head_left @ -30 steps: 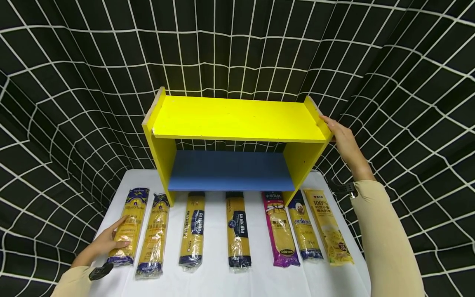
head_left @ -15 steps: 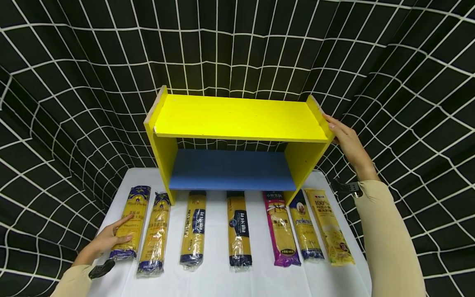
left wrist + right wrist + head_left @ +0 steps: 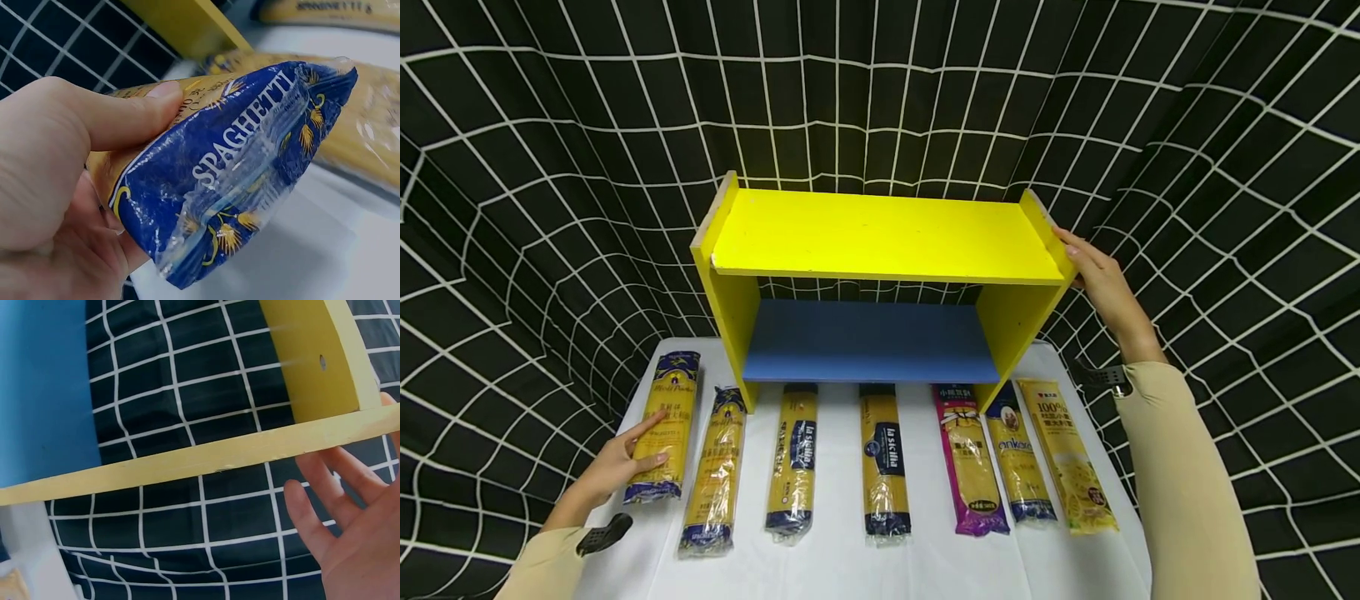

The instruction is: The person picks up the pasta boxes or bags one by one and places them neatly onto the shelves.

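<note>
My left hand (image 3: 608,468) grips a blue-and-gold spaghetti bag (image 3: 664,433) at the left of the table, thumb on one side and fingers around the other. Close up in the left wrist view, the blue end of this bag is raised off the white cloth, above a second bag. At the right, my right hand (image 3: 1105,287) holds the top of the side panel of a yellow shelf (image 3: 880,237) with a blue lower board (image 3: 868,342). In the right wrist view, several fingers (image 3: 319,494) lie along the panel's outer side, and a fingertip shows over its edge.
More pasta bags lie in a row before the shelf: a matching spaghetti bag (image 3: 715,475), two la sicilia bags (image 3: 883,467), a pink-edged bag (image 3: 970,462), an ankara bag (image 3: 1021,467) and a yellow bag (image 3: 1067,458). Black white-gridded cloth (image 3: 880,92) surrounds the white table (image 3: 940,567).
My left hand has raised the spaghetti bag and shifted it away from me, toward the back of the table. The right hand keeps its place on the shelf.
</note>
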Available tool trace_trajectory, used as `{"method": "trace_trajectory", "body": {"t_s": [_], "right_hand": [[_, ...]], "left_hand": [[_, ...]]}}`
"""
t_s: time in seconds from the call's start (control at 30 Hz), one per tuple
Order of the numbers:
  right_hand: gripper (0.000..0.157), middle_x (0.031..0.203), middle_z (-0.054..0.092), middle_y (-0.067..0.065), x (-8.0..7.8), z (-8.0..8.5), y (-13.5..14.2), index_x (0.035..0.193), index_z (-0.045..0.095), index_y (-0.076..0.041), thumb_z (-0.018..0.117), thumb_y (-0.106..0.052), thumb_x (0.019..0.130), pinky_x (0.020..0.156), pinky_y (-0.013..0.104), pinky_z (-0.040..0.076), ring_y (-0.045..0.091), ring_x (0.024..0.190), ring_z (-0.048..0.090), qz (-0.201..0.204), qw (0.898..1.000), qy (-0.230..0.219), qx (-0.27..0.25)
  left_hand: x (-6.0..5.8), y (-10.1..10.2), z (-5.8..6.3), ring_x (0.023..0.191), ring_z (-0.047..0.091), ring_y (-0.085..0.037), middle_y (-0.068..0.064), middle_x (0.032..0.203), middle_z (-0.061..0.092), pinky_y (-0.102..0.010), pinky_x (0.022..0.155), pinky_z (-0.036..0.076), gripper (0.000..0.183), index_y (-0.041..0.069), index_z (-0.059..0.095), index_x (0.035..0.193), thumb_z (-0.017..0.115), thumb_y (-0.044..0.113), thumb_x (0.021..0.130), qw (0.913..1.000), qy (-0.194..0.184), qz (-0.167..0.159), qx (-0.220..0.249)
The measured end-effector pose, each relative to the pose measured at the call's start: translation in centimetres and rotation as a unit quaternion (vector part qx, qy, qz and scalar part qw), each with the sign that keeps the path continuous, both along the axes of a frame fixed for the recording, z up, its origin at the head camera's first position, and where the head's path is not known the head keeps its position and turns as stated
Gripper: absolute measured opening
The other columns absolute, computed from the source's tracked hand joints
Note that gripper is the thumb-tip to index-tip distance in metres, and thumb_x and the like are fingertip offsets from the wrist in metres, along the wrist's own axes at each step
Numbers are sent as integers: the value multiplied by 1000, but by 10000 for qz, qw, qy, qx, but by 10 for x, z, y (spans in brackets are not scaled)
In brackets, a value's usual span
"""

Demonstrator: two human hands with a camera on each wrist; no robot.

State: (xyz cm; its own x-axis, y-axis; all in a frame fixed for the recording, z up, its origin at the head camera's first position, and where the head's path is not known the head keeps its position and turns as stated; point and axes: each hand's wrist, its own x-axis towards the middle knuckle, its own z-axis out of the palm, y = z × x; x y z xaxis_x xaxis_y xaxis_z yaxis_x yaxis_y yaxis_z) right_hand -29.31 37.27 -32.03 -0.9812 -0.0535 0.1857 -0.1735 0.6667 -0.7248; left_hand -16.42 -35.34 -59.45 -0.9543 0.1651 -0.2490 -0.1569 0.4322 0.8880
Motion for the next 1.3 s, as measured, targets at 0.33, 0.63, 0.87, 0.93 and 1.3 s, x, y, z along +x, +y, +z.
{"method": "trace_trajectory", "body": {"t_s": [0.33,0.63,0.87,0.93,1.3], "right_hand": [[48,160,37,5,-2,1,2,150,31,-49,30,-58,103,106,41,45,8,121,48,-85,9998,-167,46],[49,161,36,6,-1,1,3,152,28,-47,33,-56,103,84,8,45,1,117,50,43,10000,-25,82],[50,160,36,8,-1,1,5,153,26,-48,35,-54,104,82,9,45,-2,110,50,205,9997,-117,82],[51,160,36,9,-1,1,6,153,25,-46,36,-52,104,82,10,45,-2,109,50,299,9995,-117,52],[53,156,39,14,-5,4,13,157,22,-40,39,-38,107,84,11,47,-6,108,52,669,9971,-356,-99]], "left_hand": [[-11,14,60,84,66,-1,-40,133,50,-28,70,59,82,11,14,159,66,20,96,9977,654,61,-179],[-20,19,129,85,68,-1,15,103,62,-27,70,60,82,15,15,160,66,15,96,9939,1104,31,45],[-26,24,189,86,68,-1,23,103,62,-24,69,59,79,20,20,159,65,10,95,9903,1350,11,319],[-27,26,205,85,69,-2,20,104,64,-24,68,59,79,22,22,159,65,8,95,9897,1285,55,631],[-33,34,272,84,71,-6,14,107,65,-24,66,60,78,27,29,157,64,-1,93,9773,1156,459,1715]]}}
